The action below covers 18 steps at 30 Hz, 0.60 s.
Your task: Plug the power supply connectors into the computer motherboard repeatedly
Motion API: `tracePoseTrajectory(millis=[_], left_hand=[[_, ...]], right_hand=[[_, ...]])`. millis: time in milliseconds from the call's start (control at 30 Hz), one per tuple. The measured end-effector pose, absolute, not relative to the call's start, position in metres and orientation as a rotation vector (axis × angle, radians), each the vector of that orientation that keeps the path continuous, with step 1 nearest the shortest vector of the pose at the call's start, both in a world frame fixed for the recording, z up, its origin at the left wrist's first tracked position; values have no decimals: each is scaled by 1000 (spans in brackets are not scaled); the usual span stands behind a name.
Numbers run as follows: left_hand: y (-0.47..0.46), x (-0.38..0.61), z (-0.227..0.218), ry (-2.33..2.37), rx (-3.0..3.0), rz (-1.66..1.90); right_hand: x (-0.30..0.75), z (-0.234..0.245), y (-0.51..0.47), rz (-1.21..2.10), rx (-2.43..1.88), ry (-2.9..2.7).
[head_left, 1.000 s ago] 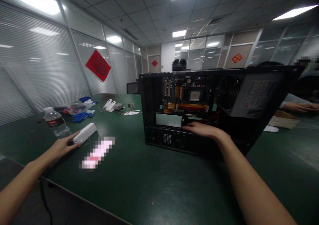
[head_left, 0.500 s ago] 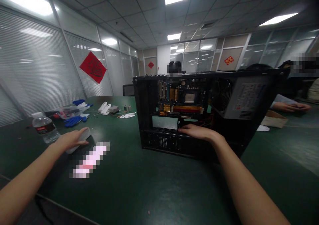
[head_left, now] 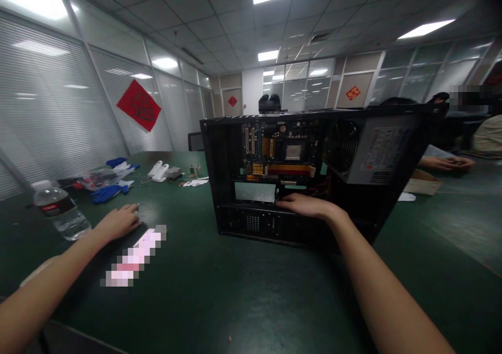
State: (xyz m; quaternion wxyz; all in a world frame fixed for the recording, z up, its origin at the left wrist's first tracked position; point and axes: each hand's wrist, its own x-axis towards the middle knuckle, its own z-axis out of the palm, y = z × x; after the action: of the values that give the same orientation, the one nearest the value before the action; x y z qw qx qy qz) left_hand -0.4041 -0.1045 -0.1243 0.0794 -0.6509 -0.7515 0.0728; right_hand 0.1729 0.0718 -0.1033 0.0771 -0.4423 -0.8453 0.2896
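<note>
An open black computer case (head_left: 212,176) stands on its side on the green table, showing a motherboard (head_left: 294,152), a fan and a grey power supply (head_left: 386,152). My right hand (head_left: 304,206) grips the inner frame of the case, beside a silvery rectangular plate (head_left: 254,192); its fingertips are partly hidden inside. To the left, my left hand (head_left: 120,222) is low over the table with curled fingers. A small pale bit shows at its fingertips, too small to name. Close by are a blurred-out pink and white item (head_left: 131,260) and a water bottle (head_left: 63,213).
Blue gloves (head_left: 110,192), a plastic bag and white parts (head_left: 160,171) lie at the back left. A pale object (head_left: 37,271) is partly under my left forearm. Another person's hands (head_left: 447,163) rest near a shallow box (head_left: 425,182) at the right.
The pale block that was under my left hand no longer shows there, and the fingers have curled. My right hand stays on the case. The whole view has shifted slightly.
</note>
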Motion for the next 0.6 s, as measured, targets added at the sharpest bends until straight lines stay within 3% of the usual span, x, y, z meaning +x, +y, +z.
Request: tracePoseTrajectory(millis=[100,600], left_hand=[[-107,-395,-131,-2239,-1930,424],[-137,-403,-103,-2422,-2187,350]], right_hand=[[174,-105,73,834,-1325,-2529],[175,-111,78,828,-1305,-2548]])
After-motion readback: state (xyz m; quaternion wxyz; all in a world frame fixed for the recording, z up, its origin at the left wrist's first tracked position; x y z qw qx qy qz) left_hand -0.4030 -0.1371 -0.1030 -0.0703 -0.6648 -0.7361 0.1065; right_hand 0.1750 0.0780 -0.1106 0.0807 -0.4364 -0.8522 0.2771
